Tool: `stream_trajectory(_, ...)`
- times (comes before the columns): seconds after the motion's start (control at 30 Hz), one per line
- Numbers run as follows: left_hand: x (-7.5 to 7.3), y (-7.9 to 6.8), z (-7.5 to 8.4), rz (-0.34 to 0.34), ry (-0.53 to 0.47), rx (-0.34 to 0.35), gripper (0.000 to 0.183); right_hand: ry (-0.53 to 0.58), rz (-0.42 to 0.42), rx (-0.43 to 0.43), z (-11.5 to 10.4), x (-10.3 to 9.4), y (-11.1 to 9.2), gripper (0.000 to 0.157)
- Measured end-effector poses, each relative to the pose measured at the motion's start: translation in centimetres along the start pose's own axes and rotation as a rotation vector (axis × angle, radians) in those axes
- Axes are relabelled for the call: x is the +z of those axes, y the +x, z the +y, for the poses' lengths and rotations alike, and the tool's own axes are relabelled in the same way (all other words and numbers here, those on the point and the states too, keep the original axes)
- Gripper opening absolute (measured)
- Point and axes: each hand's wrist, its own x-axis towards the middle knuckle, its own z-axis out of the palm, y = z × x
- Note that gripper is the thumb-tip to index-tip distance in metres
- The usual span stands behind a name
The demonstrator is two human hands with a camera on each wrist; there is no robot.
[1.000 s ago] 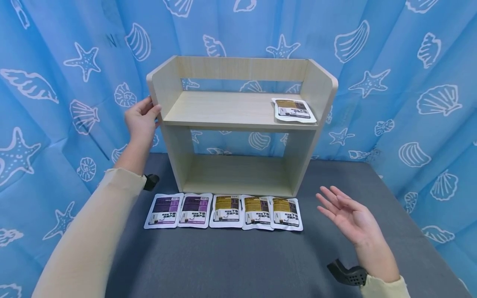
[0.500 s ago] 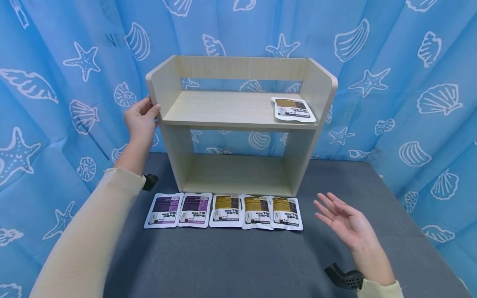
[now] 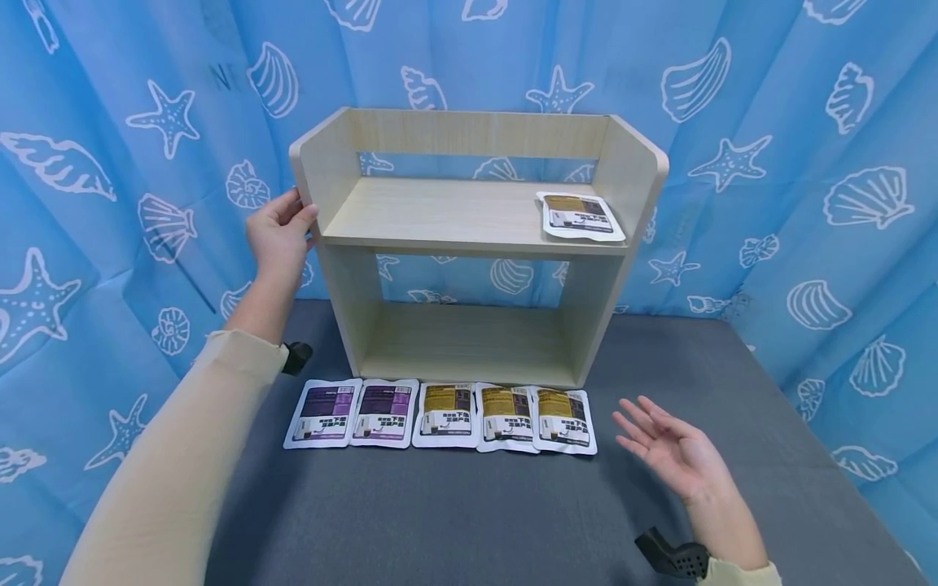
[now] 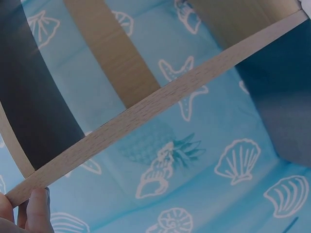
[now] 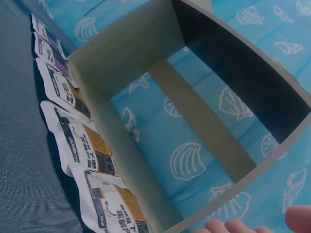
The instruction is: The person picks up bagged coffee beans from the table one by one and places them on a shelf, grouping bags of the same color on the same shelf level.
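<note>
While the wooden shelf [image 3: 469, 244] is taken as the clock's centre, its outer left edge is gripped at nine o'clock by the left hand [image 3: 280, 232], thumb in front and fingers curled round behind; the unit is presumably being steadied by this hold. Toward half past four, the right hand [image 3: 670, 449] is held above the grey table [image 3: 440, 521], palm turned up, fingers loosely spread and nothing gripped, perhaps so that the pouches are left unobscured. At six o'clock, two purple pouches [image 3: 384, 415] and three gold pouches [image 3: 506, 417] are laid flat side by side along the shelf's foot, probably so that all can be easily reached and told apart by colour. Toward half past two, a single gold pouch [image 3: 582, 218] is laid on the upper tier, near the right side panel, seemingly so that room is left beside it.
</note>
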Motion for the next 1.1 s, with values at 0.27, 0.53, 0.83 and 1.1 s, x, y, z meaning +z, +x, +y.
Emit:
stream_trajectory(0.27, 0.0, 0.1, -0.1, -0.001, -0.007, 0.006, 0.042, 0.006, 0.030, 0.022, 0.4, -0.8, 0.4, 0.060)
stream_trajectory(0.53, 0.0, 0.1, -0.1, 0.001, -0.015, 0.002, 0.041, -0.076, 0.063, 0.023, 1.0, -1.4, 0.8, 0.058)
stream_trajectory(0.83, 0.0, 0.0, 0.1, -0.002, -0.008, 0.001, 0.041, -0.124, 0.076, 0.042, 1.4, -2.2, 1.2, 0.057)
stream_trajectory(1.1, 0.0, 0.0, 0.1, 0.002, -0.015, 0.003, 0.040, -0.114, 0.118, 0.063, 1.9, -2.7, 1.4, 0.056)
